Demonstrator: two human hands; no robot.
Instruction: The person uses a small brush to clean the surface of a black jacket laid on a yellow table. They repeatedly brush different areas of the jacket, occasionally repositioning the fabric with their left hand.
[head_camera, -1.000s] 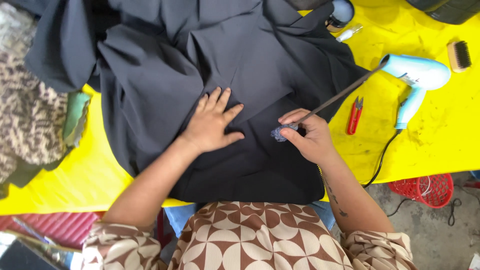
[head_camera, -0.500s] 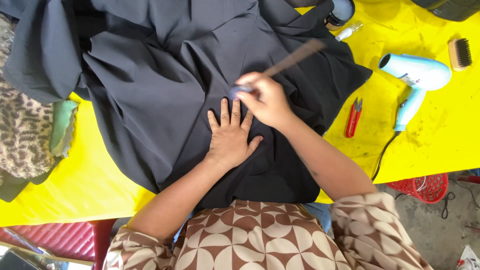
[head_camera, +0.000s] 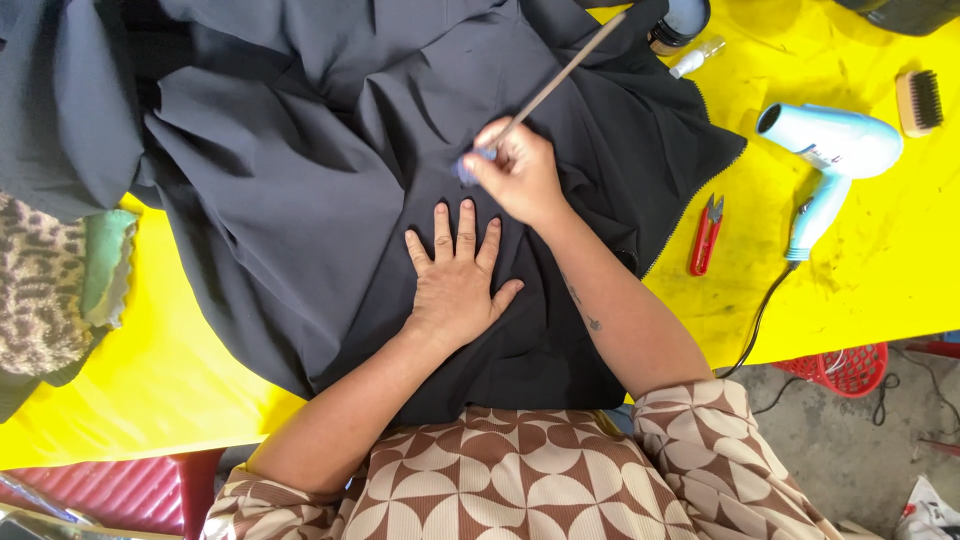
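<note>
Left hand (head_camera: 455, 275) flat (fingers apart) on dark cloth (head_camera: 300, 200); right hand (head_camera: 515, 170) fingers clamped on brush (head_camera: 560, 78).

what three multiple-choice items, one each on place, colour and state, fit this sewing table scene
1. Where are the red snips?
A. on the cloth
B. on the yellow table, right of the cloth
C. in the right hand

2. What colour is the hair dryer?
A. light blue
B. red
C. black

3. How is the left hand?
A. clenched in a fist
B. lifted off the cloth
C. flat, fingers spread, on the dark cloth

Answers:
1 B, they lie on bare table.
2 A, its body is pale blue.
3 C, the palm presses the cloth, while the right hand holds a thin stick.
</note>
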